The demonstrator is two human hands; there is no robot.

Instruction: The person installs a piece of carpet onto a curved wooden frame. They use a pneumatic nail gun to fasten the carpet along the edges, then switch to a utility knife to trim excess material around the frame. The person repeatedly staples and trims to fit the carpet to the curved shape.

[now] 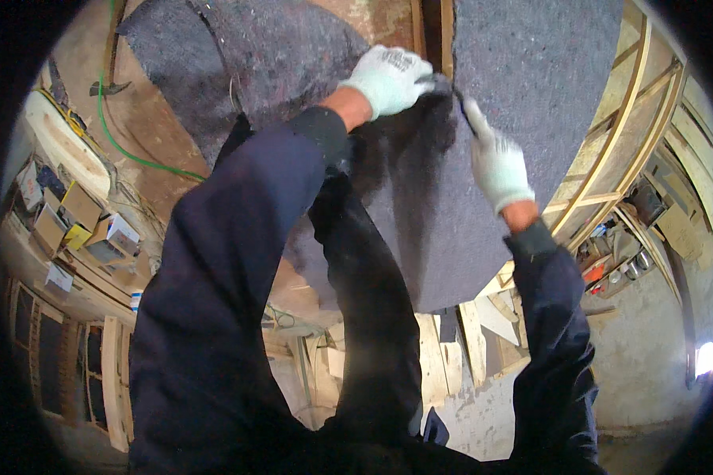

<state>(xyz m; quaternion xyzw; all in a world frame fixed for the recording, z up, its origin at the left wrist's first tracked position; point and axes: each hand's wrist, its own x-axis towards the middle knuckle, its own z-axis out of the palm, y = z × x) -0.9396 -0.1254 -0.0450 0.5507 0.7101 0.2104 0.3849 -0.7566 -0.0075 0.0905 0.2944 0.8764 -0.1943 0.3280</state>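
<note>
A large sheet of grey felt [531,103] covers the surface in front of me, with a fold hanging down in the middle. My left hand [388,79], in a white glove, is closed on the sheet's edge beside a wooden strip [447,36]. In my gloved right hand [497,165] is a slim dark-handled tool [463,106], its tip at the felt edge close to my left fingers. The tip is too small to make out, so its exact kind does not show. Another piece of grey felt [166,47] lies to the left.
A green hose [127,154] runs along the brown surface at left, near a hammer-like tool [109,89]. Cardboard boxes [79,206] stand far left. A curved wooden frame [618,119] rises at right. Timber offcuts [451,356] lie below the felt.
</note>
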